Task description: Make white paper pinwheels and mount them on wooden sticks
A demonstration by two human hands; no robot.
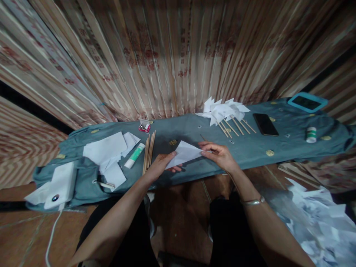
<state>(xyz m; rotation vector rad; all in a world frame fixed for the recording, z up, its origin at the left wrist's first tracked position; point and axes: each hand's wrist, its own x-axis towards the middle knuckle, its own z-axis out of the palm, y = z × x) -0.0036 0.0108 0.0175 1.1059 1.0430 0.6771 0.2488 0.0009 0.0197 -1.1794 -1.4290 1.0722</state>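
Note:
A folded sheet of white paper point(185, 152), roughly triangular, is held above the cloth between my two hands. My left hand point(166, 162) grips its left edge, thumb on top and fingers underneath. At the pointed right corner, my right hand point(218, 154) pinches the paper between thumb and fingers. Just left of my left hand lie several thin wooden sticks point(149, 150) and a green-and-white glue stick point(135, 155). Beyond my right hand lie several white paper pinwheels point(222, 111) on wooden sticks, overlapping one another.
White paper sheets point(104, 147), a small red box point(144, 126) and a white device with a cable point(60, 185) occupy the left. On the right are a dark phone point(265, 124), a blue-framed tablet point(307, 102) and another glue container point(311, 135). Paper pinwheels point(319, 218) fill a bag below.

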